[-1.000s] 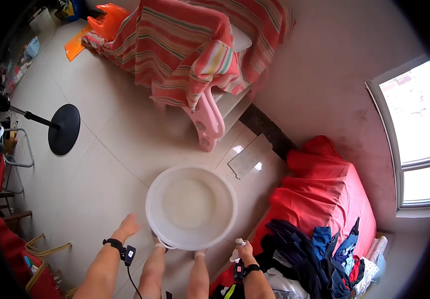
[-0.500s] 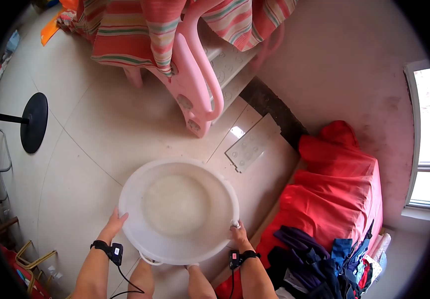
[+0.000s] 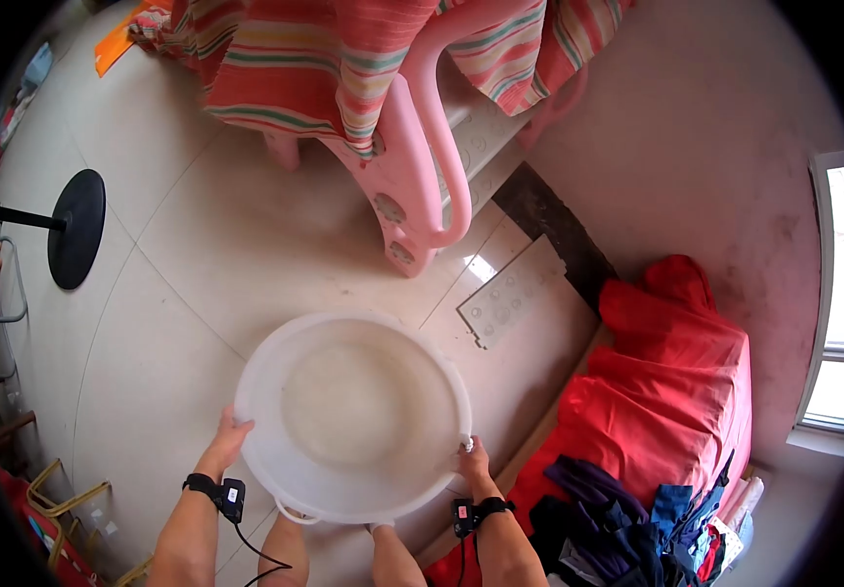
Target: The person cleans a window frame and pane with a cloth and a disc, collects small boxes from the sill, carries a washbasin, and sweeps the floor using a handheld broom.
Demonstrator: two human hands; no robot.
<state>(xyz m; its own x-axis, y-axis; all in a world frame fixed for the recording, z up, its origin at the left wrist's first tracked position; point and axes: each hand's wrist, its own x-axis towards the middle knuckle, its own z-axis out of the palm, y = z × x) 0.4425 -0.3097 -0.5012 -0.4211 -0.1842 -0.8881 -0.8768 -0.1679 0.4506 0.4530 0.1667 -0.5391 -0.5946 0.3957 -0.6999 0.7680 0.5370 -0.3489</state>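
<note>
Left hand (image 3: 228, 440) and right hand (image 3: 478, 460) clamped on opposite sides of a white tub (image 3: 433, 411)

The hands are well apart, each closed on the rim of the wide, round tub — the left with its thumb over the edge, the right beside a small white thing (image 3: 467, 444) too little to make out. The tub sits in front of the person's legs (image 3: 397, 558), above the tiled floor (image 3: 167, 342); whether its base touches down cannot be told. A loop handle (image 3: 296, 515) shows on its near side. Each wrist wears a black strap with a small box.

To the right, dark clothes (image 3: 598, 509) lie on a red cover (image 3: 627, 391). Beyond the tub, a grey panel (image 3: 510, 298) lies flat near pink steps (image 3: 407, 186) draped with striped cloth (image 3: 280, 68). A round black base (image 3: 77, 230) stands off to the left.
</note>
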